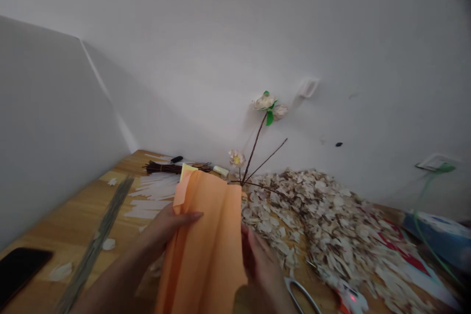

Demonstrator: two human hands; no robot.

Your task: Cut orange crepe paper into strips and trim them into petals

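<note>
A folded sheet of orange paper (217, 240) stands upright between my two hands, with a yellow edge (188, 170) showing behind its top left corner. My left hand (178, 225) grips its left side, the thumb lying across the front. At the right edge my right hand (263, 260) has its fingers curled against the paper; part of that hand is hidden. Behind the paper rises a handmade flower (265, 102) of pale petals with green leaves on a brown stem. A smaller flower (236, 158) with a yellow centre is below it.
Dried pale petals (312, 206) are heaped at right, near a scissors handle (300, 294) and a white-and-orange device (351, 298) with a red light. Wires (99, 240), a phone (22, 272), white strips (150, 207) and brown stems (162, 167) lie left. A wall (184, 59) stands behind.
</note>
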